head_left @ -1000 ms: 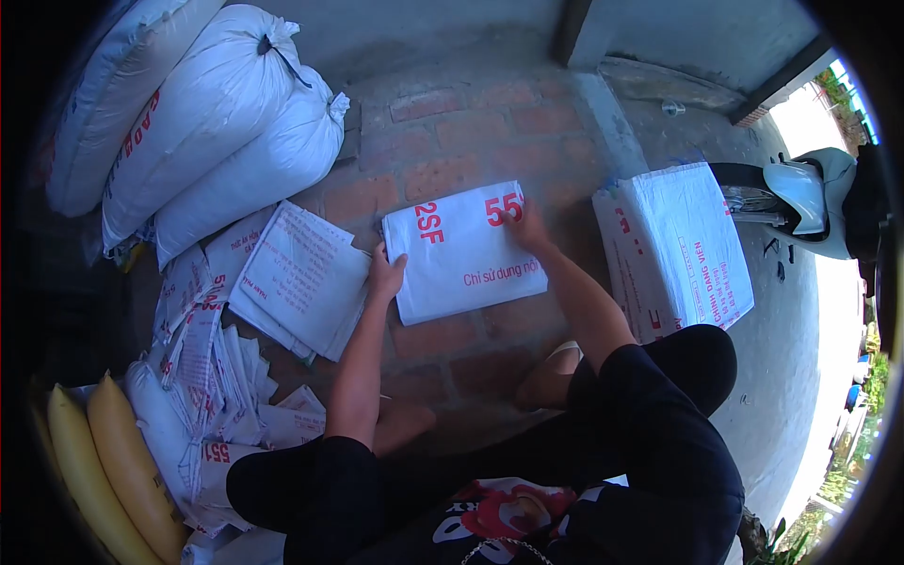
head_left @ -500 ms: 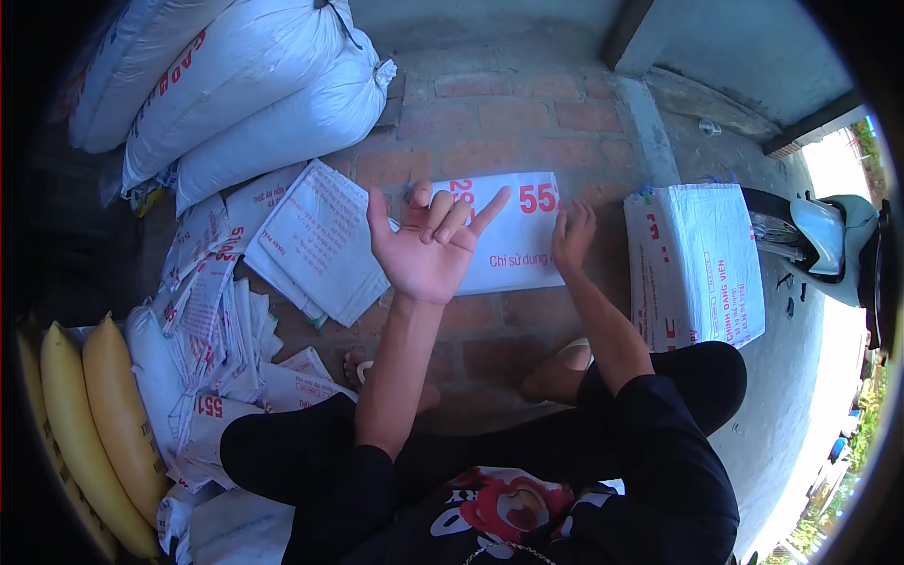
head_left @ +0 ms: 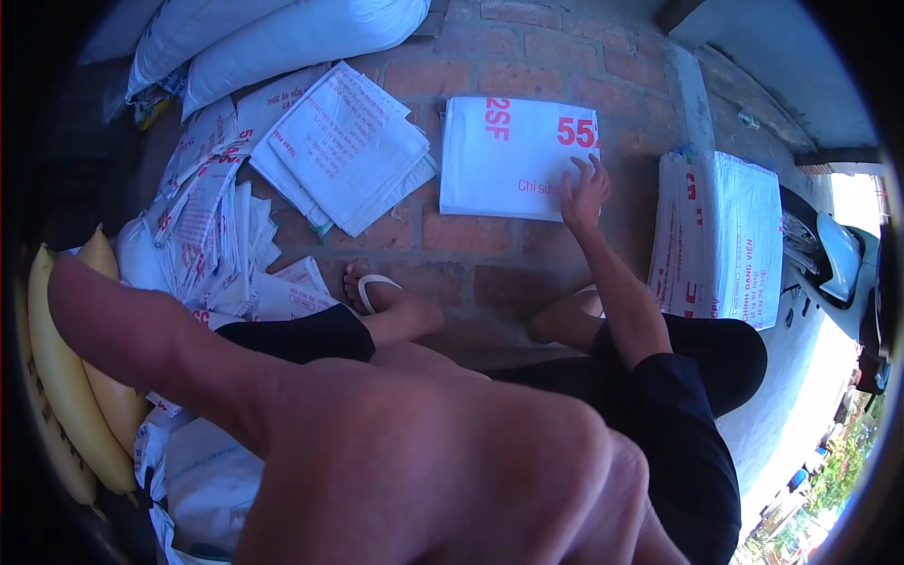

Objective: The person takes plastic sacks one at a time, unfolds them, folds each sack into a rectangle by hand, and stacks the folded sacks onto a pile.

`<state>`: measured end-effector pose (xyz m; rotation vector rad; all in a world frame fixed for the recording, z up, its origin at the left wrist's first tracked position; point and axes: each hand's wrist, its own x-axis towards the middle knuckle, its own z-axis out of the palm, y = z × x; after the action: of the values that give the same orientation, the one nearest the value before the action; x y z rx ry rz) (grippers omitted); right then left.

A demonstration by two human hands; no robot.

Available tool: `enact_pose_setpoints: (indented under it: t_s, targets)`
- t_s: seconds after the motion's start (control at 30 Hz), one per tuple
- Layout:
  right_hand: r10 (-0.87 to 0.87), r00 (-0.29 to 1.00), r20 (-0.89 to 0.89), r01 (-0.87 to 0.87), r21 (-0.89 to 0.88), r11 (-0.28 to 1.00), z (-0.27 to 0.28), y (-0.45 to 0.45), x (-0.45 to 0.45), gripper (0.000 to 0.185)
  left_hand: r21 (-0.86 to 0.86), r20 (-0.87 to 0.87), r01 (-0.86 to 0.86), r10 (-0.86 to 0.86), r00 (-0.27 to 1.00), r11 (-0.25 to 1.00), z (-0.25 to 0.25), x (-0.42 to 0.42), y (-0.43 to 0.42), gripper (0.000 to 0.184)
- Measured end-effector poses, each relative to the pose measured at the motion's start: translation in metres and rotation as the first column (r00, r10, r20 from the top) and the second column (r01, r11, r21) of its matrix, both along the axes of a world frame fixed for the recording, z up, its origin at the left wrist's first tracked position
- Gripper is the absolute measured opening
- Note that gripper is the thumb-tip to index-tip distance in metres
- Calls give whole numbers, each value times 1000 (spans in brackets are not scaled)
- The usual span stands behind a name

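My left hand (head_left: 405,452) is raised very close to the camera and fills the lower middle of the view. Its thumb sticks out to the left, while the other fingers bend away and their tips are hidden. On the brick floor lies a flat folded white sack (head_left: 513,155) with red print, "2SF" and "55". At the right edge of that sack, my right hand (head_left: 586,193) rests with its fingers spread, holding nothing. To the left is a pile of flat white sacks (head_left: 344,146) with small red print.
Full white sacks (head_left: 301,47) lie at the upper left. Creased printed sacks (head_left: 202,207) and yellow sacks (head_left: 71,363) are at the left. A stack of folded sacks (head_left: 744,240) stands at the right beside a motorbike (head_left: 838,259). My sandalled foot (head_left: 386,301) is below.
My left hand has left the folded sack and come up close to the camera. My right hand stays at the sack's right edge. The view has tilted downward.
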<state>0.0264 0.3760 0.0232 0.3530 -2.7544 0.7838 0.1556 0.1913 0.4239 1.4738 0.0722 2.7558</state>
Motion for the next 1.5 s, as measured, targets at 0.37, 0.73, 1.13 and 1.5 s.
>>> enact_pose_setpoints:
  t_s: [0.37, 0.73, 1.13, 1.5]
  targets:
    - [9, 999, 36, -9, -4, 1000, -5, 3, 3, 38, -26, -30, -54, 53, 998, 998, -14, -4, -6, 58]
    - [-14, 998, 63, 16, -31, 999, -9, 3, 2, 38, -41, -30, -83, 82, 996, 996, -17, -6, -4, 58]
    - [-171, 976, 138, 189, -128, 974, -18, 11, -5, 39, -52, -27, -90, 89, 996, 995, -5, -6, 3, 58]
    - [-244, 959, 143, 259, -101, 961, -22, 8, -7, 40, -126, 80, -211, 222, 972, 969, -21, -21, -7, 59]
